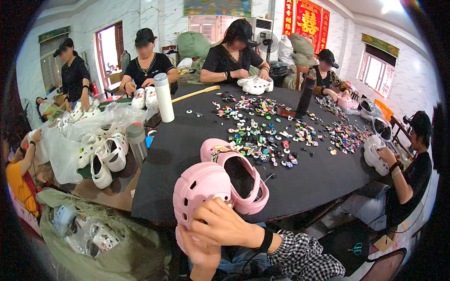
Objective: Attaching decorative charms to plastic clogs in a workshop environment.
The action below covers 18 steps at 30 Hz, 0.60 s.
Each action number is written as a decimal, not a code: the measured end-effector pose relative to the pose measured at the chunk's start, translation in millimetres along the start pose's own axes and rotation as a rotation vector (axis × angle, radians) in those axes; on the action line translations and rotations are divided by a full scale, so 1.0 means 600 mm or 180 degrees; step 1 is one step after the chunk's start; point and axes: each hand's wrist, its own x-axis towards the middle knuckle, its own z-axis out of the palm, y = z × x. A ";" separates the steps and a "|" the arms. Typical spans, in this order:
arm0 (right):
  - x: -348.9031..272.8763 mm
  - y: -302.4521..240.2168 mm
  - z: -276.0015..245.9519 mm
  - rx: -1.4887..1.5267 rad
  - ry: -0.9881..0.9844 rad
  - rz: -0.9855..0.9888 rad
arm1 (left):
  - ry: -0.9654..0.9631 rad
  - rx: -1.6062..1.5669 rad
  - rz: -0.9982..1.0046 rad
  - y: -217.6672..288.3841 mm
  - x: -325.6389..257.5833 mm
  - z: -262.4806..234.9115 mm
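Pale, marble-patterned walls [417, 70] all round, with red hangings [308, 23] at the back. Filling the middle, a broad black table [180, 140], curved at its edges by the lens. Seated about it, several co-workers, including one in black [233, 58] at the far side over a white clog [255, 85]. At lower left, a green sack [112, 248] gaping open; above it, a pile of white clogs [115, 154] amid clear plastic. Upright on the black top, a white bottle [164, 100] and a dark bottle [305, 98].

At the near edge, tilted, the nearer pink clog [194, 182], just beside its mate, the farther pink clog [251, 205]. Closed around its lower end, the left hand [201, 253], fingers partly hidden. Bent and bunched against its upper, the right hand [218, 222]; impossible to tell whether pinching anything. Smallest, scattered beyond: colourful charms [267, 131].
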 end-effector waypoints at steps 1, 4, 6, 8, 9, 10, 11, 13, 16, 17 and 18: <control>0.003 0.002 -0.001 -0.0035 -0.0042 -0.0059 | -0.0062 0.0010 -0.0002 -0.001 0.001 0.008; -0.011 0.016 0.009 -0.0024 -0.0057 -0.0294 | -0.0025 0.0366 0.0253 -0.005 -0.001 0.005; -0.011 0.013 0.015 0.0133 0.0089 -0.0220 | 0.0158 0.1062 0.0787 -0.011 -0.001 -0.011; 0.003 0.007 0.014 0.0239 0.0334 -0.0132 | 0.0331 0.1771 0.1308 -0.012 -0.001 -0.022; 0.009 0.008 0.015 0.0253 0.0333 -0.0133 | 0.0344 0.1776 0.1312 -0.010 0.000 -0.023; 0.014 0.009 0.016 0.0237 0.0276 -0.0131 | -0.0009 0.0825 0.0942 -0.006 0.002 -0.022; 0.018 0.010 0.020 0.0234 0.0225 -0.0125 | -0.0347 -0.0113 0.0565 0.001 0.005 -0.020; 0.021 0.014 0.025 0.0222 0.0252 -0.0220 | -0.0094 -0.0753 -0.0087 0.015 0.014 -0.005; 0.021 0.017 0.027 0.0477 0.0623 -0.0427 | 0.0069 0.0597 0.0806 -0.010 0.008 -0.004; 0.018 0.022 0.024 0.0479 0.0617 -0.0429 | 0.0072 0.0591 0.0808 -0.012 0.012 -0.023; 0.016 0.027 0.017 0.0780 0.0793 -0.0185 | -0.0347 0.0065 0.0394 -0.009 0.017 -0.048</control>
